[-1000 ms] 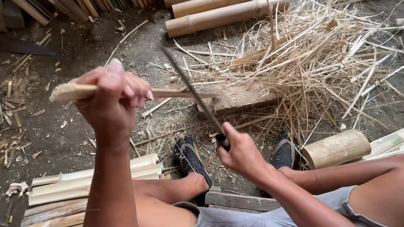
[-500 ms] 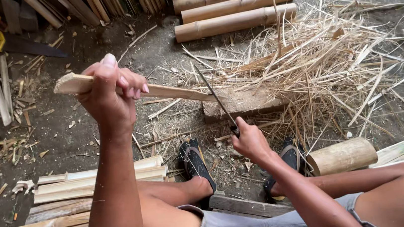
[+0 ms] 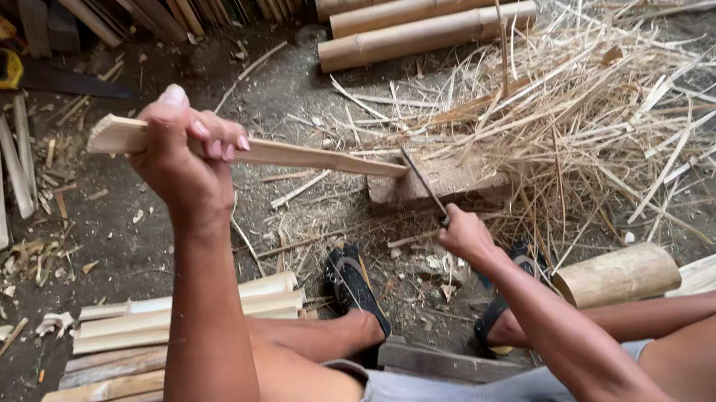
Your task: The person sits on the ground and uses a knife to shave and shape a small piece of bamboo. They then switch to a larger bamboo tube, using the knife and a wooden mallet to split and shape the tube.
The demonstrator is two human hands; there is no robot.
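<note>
My left hand is raised and gripped around a pale bamboo slat, which slopes down to the right. Its far tip rests on a worn wooden chopping block on the ground. My right hand holds the handle of a dark long-bladed knife. The blade points up and away, with its end at the slat's tip over the block. My two feet in dark sandals sit just below the block.
A heap of thin bamboo shavings spreads right of the block. Three whole bamboo poles lie at the back. Stacked split slats sit at lower left, a short bamboo section at right, a saw with a yellow handle far left.
The knife has swung down from its raised position and its blade now meets the slat's tip at the block. My right hand dropped with it. The slat's tip lowered slightly.
</note>
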